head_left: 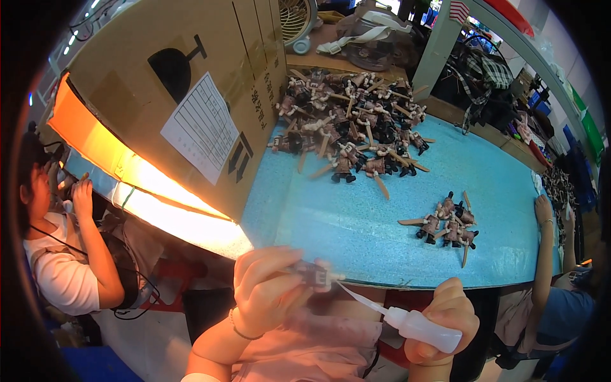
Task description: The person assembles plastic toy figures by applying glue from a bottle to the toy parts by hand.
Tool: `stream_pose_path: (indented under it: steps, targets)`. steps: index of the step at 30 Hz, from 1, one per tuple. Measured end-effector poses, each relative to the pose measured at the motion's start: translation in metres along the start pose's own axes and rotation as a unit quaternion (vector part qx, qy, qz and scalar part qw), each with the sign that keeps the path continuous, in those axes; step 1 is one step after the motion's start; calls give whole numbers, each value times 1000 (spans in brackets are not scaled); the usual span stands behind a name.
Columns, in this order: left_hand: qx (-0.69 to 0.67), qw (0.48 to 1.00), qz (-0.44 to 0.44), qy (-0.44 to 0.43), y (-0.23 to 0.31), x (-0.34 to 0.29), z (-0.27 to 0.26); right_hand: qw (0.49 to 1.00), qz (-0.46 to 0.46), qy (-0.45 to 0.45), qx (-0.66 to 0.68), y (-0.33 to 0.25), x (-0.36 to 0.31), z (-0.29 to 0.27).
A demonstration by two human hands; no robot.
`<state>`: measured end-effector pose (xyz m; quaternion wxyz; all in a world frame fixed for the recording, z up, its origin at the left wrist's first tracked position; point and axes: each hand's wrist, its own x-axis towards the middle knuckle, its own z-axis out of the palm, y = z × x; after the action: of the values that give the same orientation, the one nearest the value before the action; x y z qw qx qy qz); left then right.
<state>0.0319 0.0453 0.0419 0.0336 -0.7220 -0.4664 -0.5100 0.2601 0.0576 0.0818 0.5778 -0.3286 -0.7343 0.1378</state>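
Near the table's front edge, my left hand (264, 290) is closed around a small toy figure (315, 275), which looks slightly blurred. In my right hand (450, 312), the fingers wrap round a white squeeze bottle (417, 326) with a long thin nozzle. The bottle lies tilted, its nozzle pointing up and left. Its tip is close to the figure's end; whether they touch I cannot tell. Farther right on the blue tabletop (312, 216) lies a small group of similar brown figures (449, 228) with flat tan blade-like pieces.
A big pile of such figures (356, 121) covers the far part of the table. A tall cardboard box (210, 57) stands at left, glowing with light along its lower edge. People sit at left (70, 267) and right (560, 305). A fan (296, 22) stands behind.
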Motion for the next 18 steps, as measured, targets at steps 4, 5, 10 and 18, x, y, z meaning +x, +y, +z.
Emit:
stream_pose_path:
  steps: [4, 5, 10, 18]
  targets:
    - [2, 1000, 0, -2, 0, 0, -1, 998, -1, -68, 3, -2, 5, -4]
    - [2, 1000, -1, -1, 0, 0, -1, 998, -12, -69, -1, -2, 5, -4]
    - [5, 1000, 1, 6, 0, -1, -2, 997, -12, -80, 3, -3, 5, -4]
    - [2, 1000, -2, 2, 0, -1, -4, 996, 0, -84, 6, -6, 5, -1]
